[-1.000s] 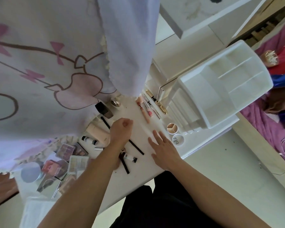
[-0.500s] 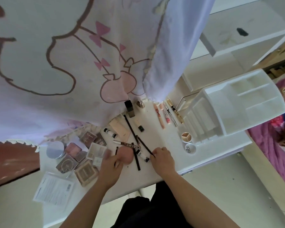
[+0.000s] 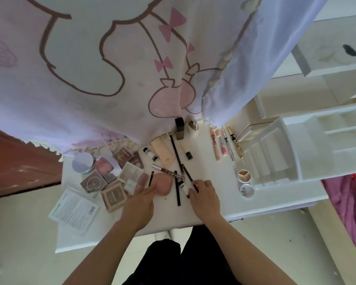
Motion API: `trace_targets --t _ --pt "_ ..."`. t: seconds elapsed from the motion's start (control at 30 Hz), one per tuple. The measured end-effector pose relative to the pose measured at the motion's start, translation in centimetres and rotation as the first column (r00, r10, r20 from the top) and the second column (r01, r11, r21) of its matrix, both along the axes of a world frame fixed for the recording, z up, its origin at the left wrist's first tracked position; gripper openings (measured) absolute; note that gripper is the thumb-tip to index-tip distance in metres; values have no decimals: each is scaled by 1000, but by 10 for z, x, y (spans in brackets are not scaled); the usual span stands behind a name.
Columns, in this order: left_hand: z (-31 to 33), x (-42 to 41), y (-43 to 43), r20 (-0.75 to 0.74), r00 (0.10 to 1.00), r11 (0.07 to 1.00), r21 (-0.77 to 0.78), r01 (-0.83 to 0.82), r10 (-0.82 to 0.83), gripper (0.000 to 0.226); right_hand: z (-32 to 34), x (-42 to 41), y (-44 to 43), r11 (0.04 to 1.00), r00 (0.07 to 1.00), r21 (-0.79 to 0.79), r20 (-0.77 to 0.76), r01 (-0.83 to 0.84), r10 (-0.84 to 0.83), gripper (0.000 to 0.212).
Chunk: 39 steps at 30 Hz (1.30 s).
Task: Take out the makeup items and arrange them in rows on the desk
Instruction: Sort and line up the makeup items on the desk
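Note:
Makeup items lie spread on the white desk (image 3: 214, 204). My left hand (image 3: 141, 197) rests with straight fingers against a pink sponge (image 3: 163, 185), beside a short dark pencil (image 3: 151, 178). My right hand (image 3: 203, 195) pinches the near end of a thin dark pencil (image 3: 187, 173) with curled fingers, next to a small white tube (image 3: 182, 185). Another long dark pencil (image 3: 177, 191) and a brown mascara (image 3: 170, 173) lie between the hands. Several lip tubes (image 3: 223, 146) sit in a row at the back right. Eyeshadow palettes (image 3: 130, 174) cluster at the left.
An empty white organizer (image 3: 308, 145) stands at the right, with an open round compact (image 3: 244, 175) and its lid (image 3: 246, 190) in front. A printed cloth (image 3: 111, 68) hangs over the desk's back. A round jar (image 3: 82, 162) and a paper sheet (image 3: 74, 210) lie at the left.
Both hands have come back toward the near middle of the desk. The left hand left the back and lies at the pink sponge. The right hand went from flat to pinching a pencil.

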<state>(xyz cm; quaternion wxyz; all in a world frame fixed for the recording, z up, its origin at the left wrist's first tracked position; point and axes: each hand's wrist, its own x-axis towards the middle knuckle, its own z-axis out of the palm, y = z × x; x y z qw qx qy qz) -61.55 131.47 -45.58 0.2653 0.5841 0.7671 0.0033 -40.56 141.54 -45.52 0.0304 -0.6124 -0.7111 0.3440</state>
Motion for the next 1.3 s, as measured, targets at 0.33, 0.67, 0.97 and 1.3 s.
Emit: trace_targets --t 0.33,0.67,0.97,1.3 --pt "-7 3 -11 45 995 996 8 -87 86 58 -11 -40 24 980 979 -3 -31 -201 201 30" --pt "27 14 18 514 553 722 -213 -659 656 34 21 -15 5 972 953 -182 -289 -146 90 22" --pt "101 21 51 898 -204 463 -383 -799 391 28 109 -15 -8 824 739 -564 -578 -57 -345 25" --pt "151 26 52 900 -366 392 -433 -811 237 20 155 -22 -15 972 927 155 -306 -177 218 15"
